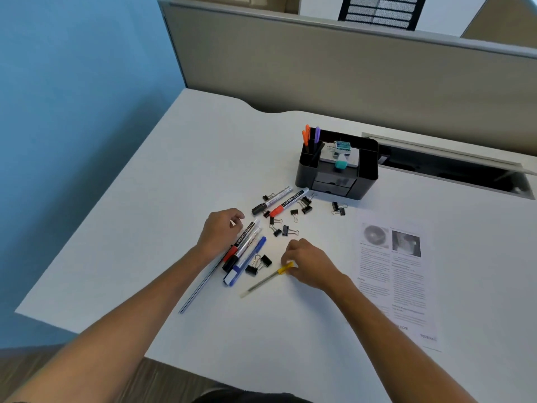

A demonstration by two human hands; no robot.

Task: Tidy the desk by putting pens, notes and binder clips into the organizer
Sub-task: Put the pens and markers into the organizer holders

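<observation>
A black organizer (366, 170) stands at the back of the white desk (174, 170), with orange and purple pens (308, 138) upright in its left slot. Loose markers (283, 201) and several black binder clips (286, 229) lie in front of it. My left hand (222, 228) rests on a bundle of markers and pens (242, 251), fingers curled over their top ends. My right hand (308, 264) pinches the yellow cap end of a thin pen (263, 282) that lies on the desk. A long thin ruler-like stick (197, 292) lies beside my left forearm.
A printed paper sheet (398, 274) lies flat to the right of my right arm. A teal-handled stamp (340, 159) sits on top of the organizer. A grey partition (319, 59) runs behind the desk, and an open cable slot (453, 170) lies at the back right.
</observation>
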